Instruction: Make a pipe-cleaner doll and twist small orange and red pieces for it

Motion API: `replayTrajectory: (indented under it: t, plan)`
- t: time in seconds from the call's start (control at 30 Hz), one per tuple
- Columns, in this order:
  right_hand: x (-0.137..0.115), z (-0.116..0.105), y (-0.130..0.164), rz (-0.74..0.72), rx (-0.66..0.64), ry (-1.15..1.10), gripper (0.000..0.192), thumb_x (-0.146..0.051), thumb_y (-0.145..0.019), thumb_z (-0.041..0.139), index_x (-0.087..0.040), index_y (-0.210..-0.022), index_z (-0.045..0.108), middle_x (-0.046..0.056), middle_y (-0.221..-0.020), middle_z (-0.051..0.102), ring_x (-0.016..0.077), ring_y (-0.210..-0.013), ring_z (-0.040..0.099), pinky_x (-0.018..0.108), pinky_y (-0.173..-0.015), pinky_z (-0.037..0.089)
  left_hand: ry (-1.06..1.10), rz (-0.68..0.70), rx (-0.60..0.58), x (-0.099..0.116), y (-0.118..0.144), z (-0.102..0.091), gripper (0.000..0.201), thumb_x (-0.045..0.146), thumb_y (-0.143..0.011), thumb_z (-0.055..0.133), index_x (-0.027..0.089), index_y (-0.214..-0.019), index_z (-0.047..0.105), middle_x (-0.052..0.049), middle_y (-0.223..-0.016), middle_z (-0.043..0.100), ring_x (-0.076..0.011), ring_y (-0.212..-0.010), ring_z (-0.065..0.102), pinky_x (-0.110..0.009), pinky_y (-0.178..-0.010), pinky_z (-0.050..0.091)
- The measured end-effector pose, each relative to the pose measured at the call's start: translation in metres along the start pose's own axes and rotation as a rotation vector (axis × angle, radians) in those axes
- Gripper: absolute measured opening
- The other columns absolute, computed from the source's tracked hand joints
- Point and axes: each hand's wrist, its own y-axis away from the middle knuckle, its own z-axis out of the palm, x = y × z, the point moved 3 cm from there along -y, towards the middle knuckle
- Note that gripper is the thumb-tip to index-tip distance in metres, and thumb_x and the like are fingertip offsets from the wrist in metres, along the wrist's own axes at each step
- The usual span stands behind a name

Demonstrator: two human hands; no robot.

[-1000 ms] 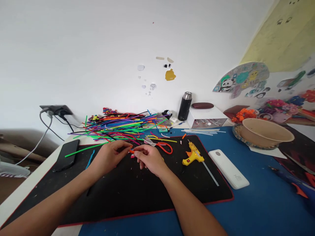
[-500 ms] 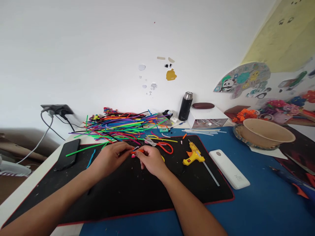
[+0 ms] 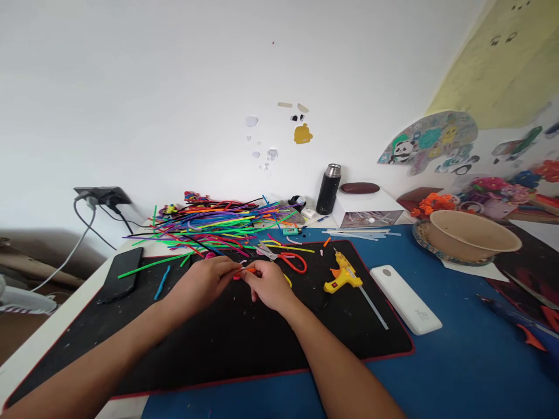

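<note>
Over the black mat (image 3: 227,349), my left hand (image 3: 203,286) and my right hand (image 3: 271,285) meet fingertip to fingertip. Both are closed in a pinch on a short orange pipe cleaner (image 3: 250,270), whose ends are hidden by the fingers. A small pink-red bit (image 3: 236,277) shows just below the fingertips; whether it is attached cannot be made out. Scissors with red handles (image 3: 293,261) lie open just beyond my right hand. Something yellow (image 3: 287,281) is partly covered by that hand. A blue pipe cleaner piece (image 3: 162,283) rests left of my left wrist.
A heap of coloured pipe cleaners (image 3: 218,221) spreads along the wall. Right of my hands lie a yellow glue gun (image 3: 343,277) and a white power bank (image 3: 406,299). A phone (image 3: 122,274) is at the left, a black flask (image 3: 328,192) and a beige bowl (image 3: 474,238) behind.
My left hand has shifted slightly right, closer to my right fingertips. More of the blue piece and a dark pink bit behind my left hand now show.
</note>
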Motion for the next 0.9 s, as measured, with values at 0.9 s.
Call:
replayTrajectory:
  t: [0.9]
  plan:
    - [-0.008,-0.001,0.004,-0.047,-0.053,-0.082,0.015,-0.025,-0.098,0.062,-0.017,-0.086,0.067,-0.008,-0.045,0.053,0.0092,-0.039,0.052,0.019,-0.046,0.036,0.316,-0.081,0.174,-0.001,0.012,0.004,0.031,0.026,-0.098,0.052,0.023,-0.113,0.079,-0.007,-0.096,0.078,-0.0184,-0.081,0.072,-0.026,-0.074,0.057]
